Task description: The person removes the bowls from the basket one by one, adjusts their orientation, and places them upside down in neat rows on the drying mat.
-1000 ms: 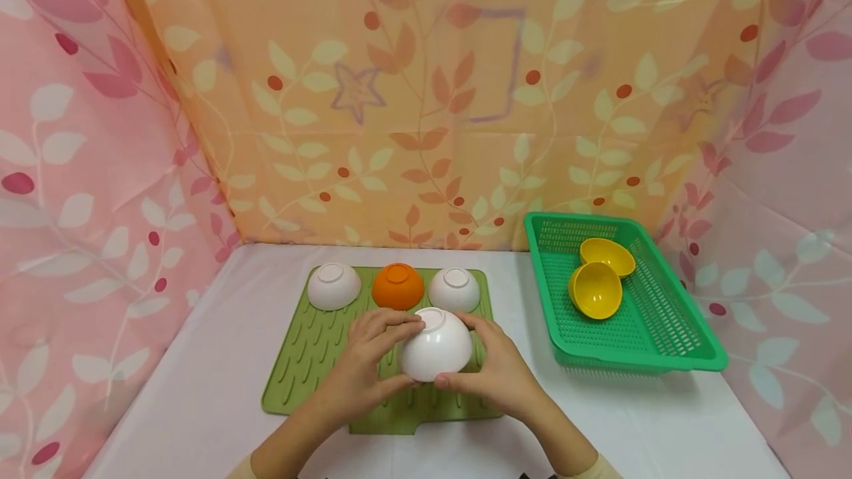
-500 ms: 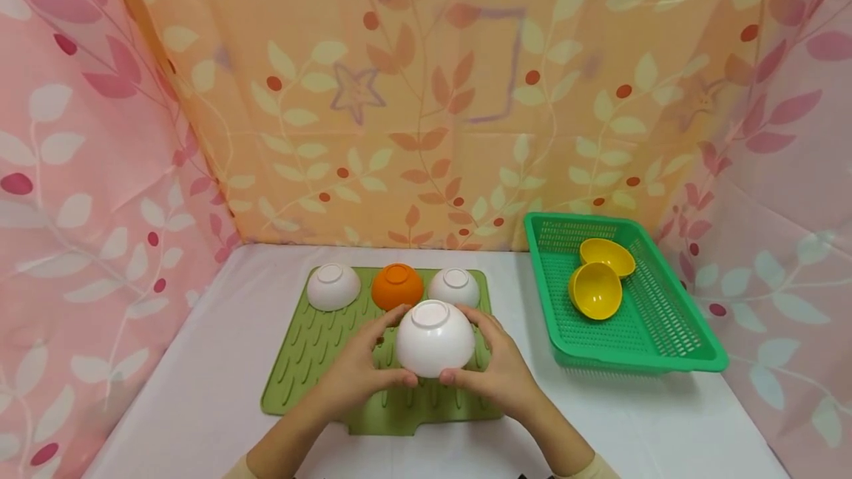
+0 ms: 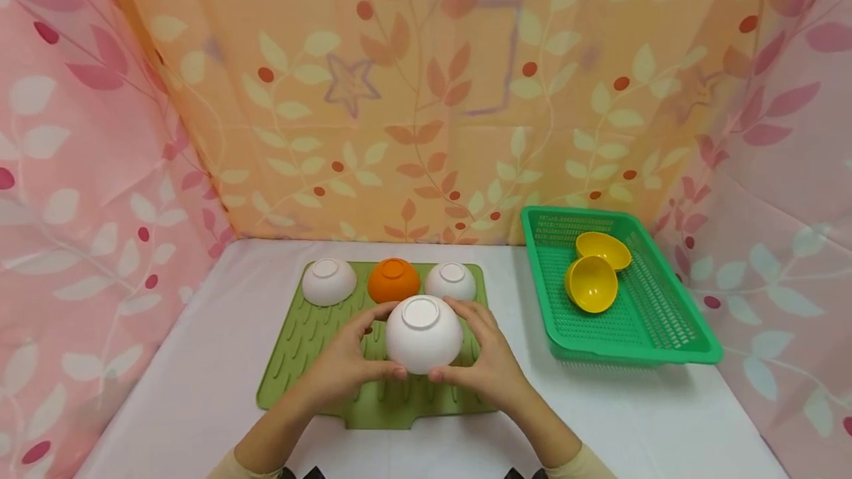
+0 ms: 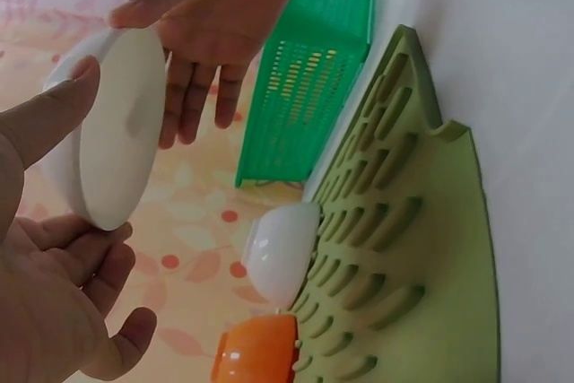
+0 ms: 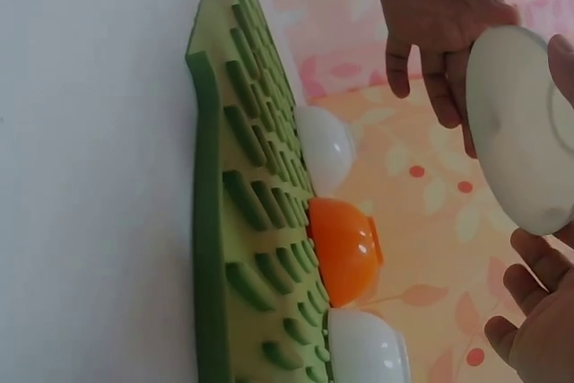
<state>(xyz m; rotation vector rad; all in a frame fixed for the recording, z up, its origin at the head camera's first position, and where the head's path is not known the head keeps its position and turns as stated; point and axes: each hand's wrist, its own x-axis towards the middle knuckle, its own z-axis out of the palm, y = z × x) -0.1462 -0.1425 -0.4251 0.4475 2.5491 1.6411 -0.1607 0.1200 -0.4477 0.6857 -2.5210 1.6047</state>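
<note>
A white bowl (image 3: 424,342) is held upside down over the green drying mat (image 3: 302,361), its foot ring facing up. My left hand (image 3: 346,361) grips its left side, thumb at the near rim and fingers round the far side. On the right side my right hand (image 3: 489,361) grips it the same way. Both wrist views show the bowl (image 4: 121,132) raised off the mat, its open underside facing down. Along the mat's back edge, upside down, stand a white bowl (image 3: 329,287), an orange bowl (image 3: 393,283) and another white bowl (image 3: 459,283), partly overlapped by the held one.
To the right, a green plastic basket (image 3: 549,316) with perforated walls holds two yellow bowls (image 3: 592,287) that lean on each other. A white cloth (image 3: 200,361) covers the table. Leaf-patterned curtains (image 3: 286,139) enclose the back and both sides.
The left fingers have moved off the bowl's foot ring and round its far side. Both hands and the bowl have shifted slightly left, and the head view has tilted down a little.
</note>
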